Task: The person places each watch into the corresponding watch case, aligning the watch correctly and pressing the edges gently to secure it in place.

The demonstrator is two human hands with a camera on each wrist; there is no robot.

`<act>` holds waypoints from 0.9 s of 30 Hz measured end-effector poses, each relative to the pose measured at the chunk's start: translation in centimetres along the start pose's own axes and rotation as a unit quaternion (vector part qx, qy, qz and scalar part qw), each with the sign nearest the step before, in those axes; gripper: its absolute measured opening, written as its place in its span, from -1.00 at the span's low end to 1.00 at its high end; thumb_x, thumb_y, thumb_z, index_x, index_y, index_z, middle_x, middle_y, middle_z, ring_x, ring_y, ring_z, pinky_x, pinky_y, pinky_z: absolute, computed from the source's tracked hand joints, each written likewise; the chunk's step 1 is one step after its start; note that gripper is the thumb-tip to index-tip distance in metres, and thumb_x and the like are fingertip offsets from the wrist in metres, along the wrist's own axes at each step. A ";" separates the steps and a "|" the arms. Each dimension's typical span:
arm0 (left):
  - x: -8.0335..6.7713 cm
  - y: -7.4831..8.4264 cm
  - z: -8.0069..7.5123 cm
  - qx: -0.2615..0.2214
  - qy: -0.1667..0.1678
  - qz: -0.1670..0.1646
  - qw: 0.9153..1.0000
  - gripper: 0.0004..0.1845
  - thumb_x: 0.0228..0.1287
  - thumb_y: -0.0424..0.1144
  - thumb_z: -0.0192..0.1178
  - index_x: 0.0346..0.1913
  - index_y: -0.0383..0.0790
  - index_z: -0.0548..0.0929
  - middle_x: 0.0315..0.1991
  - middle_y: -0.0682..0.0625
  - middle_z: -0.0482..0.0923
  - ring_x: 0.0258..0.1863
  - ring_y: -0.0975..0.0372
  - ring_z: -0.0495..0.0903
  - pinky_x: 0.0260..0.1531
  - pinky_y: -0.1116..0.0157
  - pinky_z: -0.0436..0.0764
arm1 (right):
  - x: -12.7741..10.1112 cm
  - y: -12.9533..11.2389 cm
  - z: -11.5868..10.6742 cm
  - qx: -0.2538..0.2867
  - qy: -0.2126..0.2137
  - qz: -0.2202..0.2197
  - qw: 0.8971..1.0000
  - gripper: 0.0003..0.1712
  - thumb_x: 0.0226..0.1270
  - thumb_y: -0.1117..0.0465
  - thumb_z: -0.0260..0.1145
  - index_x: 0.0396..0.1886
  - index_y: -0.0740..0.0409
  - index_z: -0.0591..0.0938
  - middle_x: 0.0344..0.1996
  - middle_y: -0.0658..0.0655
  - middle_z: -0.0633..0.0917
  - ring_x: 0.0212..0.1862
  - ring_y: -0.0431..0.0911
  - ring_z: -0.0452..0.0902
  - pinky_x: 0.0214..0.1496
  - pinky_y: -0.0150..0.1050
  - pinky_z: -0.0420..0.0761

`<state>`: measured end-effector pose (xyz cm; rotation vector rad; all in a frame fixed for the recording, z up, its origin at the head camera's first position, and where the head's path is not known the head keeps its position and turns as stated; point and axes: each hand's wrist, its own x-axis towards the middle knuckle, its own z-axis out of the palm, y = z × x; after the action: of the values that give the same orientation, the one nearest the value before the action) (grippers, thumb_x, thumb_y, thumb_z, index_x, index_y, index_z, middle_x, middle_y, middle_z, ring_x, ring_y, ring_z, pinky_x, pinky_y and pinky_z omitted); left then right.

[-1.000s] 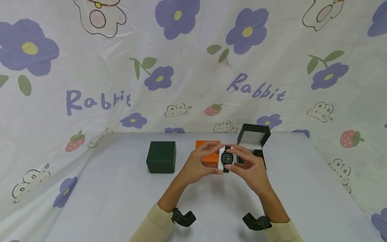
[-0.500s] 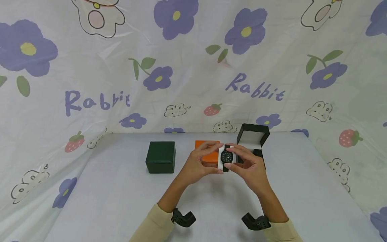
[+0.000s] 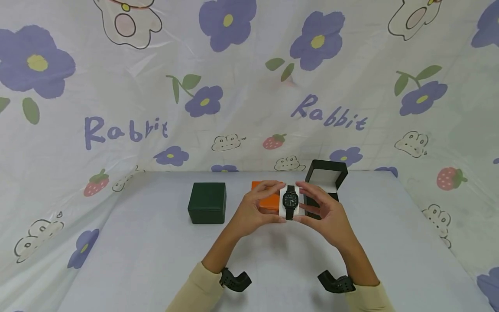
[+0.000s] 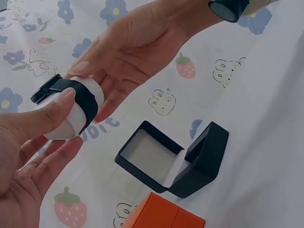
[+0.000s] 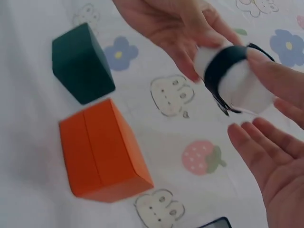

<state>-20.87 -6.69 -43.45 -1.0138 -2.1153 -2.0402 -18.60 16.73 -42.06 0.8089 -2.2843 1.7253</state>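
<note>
Head view shows, nearest the camera, two cream sleeves with dark wrist mounts. Just past them the left hand (image 3: 253, 212) and the right hand (image 3: 325, 212) meet above the pale, smooth surface (image 3: 136, 260). Between them is a black watch (image 3: 290, 200) with a rounded square face, its strap wrapped round a soft-looking white pillow (image 3: 282, 203).

The left hand pinches the pillow's left end, thumb below and fingers curled over the top. In the left wrist view its thumb presses flat on the white cushion (image 4: 71, 114), right against the matte black strap (image 4: 88, 102). The right hand takes the other end: its thumb lies on the cushion while the remaining fingers are spread and nearly straight, as the right wrist view shows (image 5: 270, 156). How firmly it holds I cannot tell. The watch is lifted clear of the surface, in front of the boxes.

Behind the hands stands an orange box (image 3: 267, 197), closed, cube-like, with crisp edges and a seam down one face. To its right and just beside it sits a black box (image 3: 325, 177), hinged lid open and upright, its inside pale. Well to the left is a dark green box (image 3: 207, 202), closed, matte, with softly rounded corners.

Farthest back hangs a thin, glossy sheet (image 3: 249, 86) printed with purple flowers, strawberries and the word "Rabbit".
</note>
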 end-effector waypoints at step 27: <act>0.1 -0.6 0.0 -0.012 -0.020 -0.012 1.000 -0.12 0.00 -0.49 0.55 0.45 -0.10 0.48 0.42 -0.01 0.37 0.31 0.09 0.49 -0.09 0.18 0.75 | -0.1 0.4 -0.6 -0.028 -0.032 -0.017 0.999 0.01 -0.04 0.49 0.63 0.47 0.15 0.42 0.28 0.20 0.56 0.22 -0.22 0.56 0.19 -0.29 0.61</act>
<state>-21.25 -6.62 -43.92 -1.0470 -2.1382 -2.0774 -18.81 17.43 -42.28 0.8994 -2.3349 1.6350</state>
